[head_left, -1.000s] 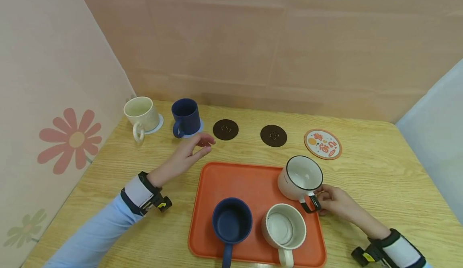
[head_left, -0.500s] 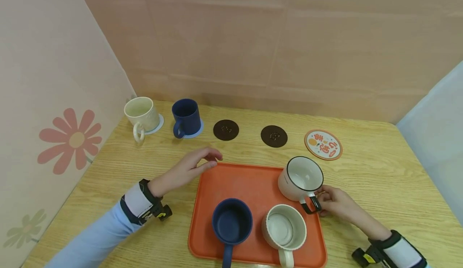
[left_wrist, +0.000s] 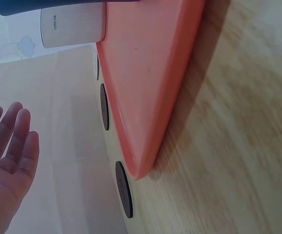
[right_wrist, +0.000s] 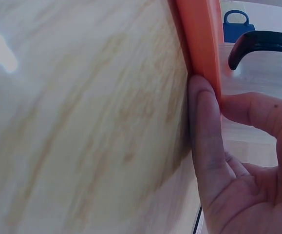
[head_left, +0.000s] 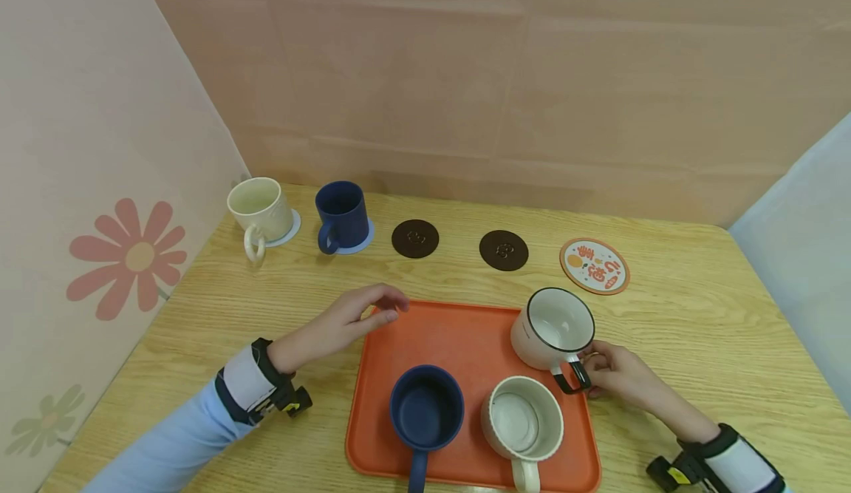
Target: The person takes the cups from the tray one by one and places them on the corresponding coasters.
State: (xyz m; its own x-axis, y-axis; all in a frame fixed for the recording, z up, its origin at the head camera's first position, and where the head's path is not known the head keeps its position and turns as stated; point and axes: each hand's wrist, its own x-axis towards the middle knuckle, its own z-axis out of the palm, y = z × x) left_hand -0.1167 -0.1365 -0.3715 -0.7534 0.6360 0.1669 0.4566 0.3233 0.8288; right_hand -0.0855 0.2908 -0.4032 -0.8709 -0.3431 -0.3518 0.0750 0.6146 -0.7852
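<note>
My right hand (head_left: 618, 376) pinches the right edge of the orange tray (head_left: 452, 338). In the right wrist view its thumb (right_wrist: 250, 111) lies on the inner side of the rim, with fingertips against the outside. Beside that hand, a white mug (head_left: 541, 334) with a black rim and black handle stands in the tray's far right corner. My left hand (head_left: 349, 324), empty with fingers relaxed, hovers by the tray's far left corner. On the tray's near half stand a dark blue cup (head_left: 427, 412) with a straight handle and a cream mug (head_left: 521, 419).
Along the table's back lie two dark brown coasters (head_left: 415, 239) and a round printed coaster (head_left: 594, 266). At the back left, a pale mug (head_left: 262, 208) and a dark blue mug (head_left: 346, 216) stand on light blue coasters. A brown-pink backdrop (head_left: 425, 86) rises behind.
My left hand has moved away from the back blue mug, toward me, to the tray's far left corner. The right hand and the tray have stayed in place.
</note>
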